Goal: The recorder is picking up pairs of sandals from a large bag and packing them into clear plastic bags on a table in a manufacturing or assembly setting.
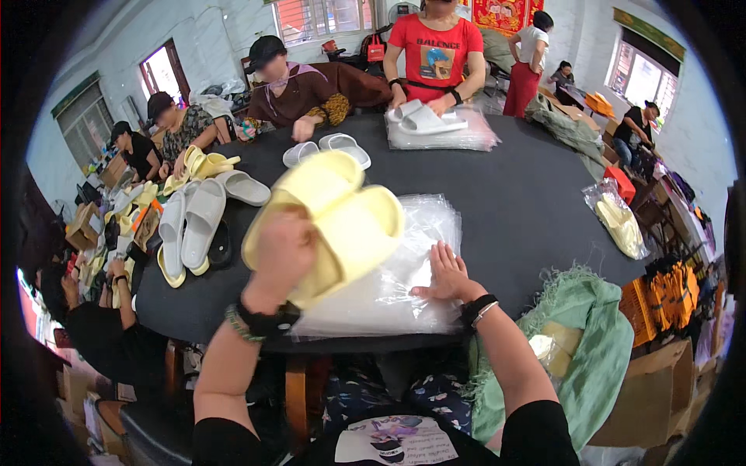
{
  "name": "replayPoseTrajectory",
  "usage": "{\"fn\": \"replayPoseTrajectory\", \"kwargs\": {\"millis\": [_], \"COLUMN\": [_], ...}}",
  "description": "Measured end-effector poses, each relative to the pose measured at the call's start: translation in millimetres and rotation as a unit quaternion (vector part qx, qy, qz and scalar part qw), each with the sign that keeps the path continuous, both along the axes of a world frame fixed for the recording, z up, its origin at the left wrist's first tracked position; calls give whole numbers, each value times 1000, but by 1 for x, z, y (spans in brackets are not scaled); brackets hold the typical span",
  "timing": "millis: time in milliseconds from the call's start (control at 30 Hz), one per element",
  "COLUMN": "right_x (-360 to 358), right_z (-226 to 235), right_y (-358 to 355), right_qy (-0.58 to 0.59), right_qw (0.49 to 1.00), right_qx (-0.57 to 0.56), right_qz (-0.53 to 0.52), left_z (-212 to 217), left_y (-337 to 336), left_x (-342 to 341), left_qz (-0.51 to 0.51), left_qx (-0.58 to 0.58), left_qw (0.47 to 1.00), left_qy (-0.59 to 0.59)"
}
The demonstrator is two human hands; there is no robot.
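Note:
My left hand [281, 252] grips a pair of pale yellow slide sandals [353, 233] and holds them above the table, over the left part of a stack of clear plastic bags [373, 299]. The hand is a little blurred, and its fingertips are hidden inside the slides. Flat on the right side of the bags lies my right hand [448, 273], its fingers stretched and spread with nothing in them. Left of the yellow pair, several grey and yellow slides [203, 217] rest on the dark tabletop.
Across the dark table [536, 210], a person in red handles grey slides [431, 120] over another bag stack. Two grey slides [344, 147] lie nearer. Bagged yellow slides [618, 221] sit at the right edge, above a green cloth sack [598, 334]. Other people work at the left.

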State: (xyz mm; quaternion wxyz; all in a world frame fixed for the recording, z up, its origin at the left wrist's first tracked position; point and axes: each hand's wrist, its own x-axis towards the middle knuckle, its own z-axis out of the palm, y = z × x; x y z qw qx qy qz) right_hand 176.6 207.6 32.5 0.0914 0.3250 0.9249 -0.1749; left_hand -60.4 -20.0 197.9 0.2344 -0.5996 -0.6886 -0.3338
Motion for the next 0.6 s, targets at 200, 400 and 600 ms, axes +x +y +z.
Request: {"fn": "replayPoseTrajectory", "kwargs": {"millis": [200,400,600], "right_x": [-6,-3,-18], "right_z": [-4,6,48], "right_y": [-1,16,56], "right_qy": [25,0,174], "right_qw": [1000,999,980], "right_qx": [0,-30,36], "right_qz": [5,43,95], "left_z": [-114,-157,-156], "left_y": [46,44,51], "left_x": [2,-16,-10], "left_qz": [68,41,52], "left_qx": [-175,-150,-169], "left_qw": [982,983,979], "left_qy": [-38,-99,-100]}}
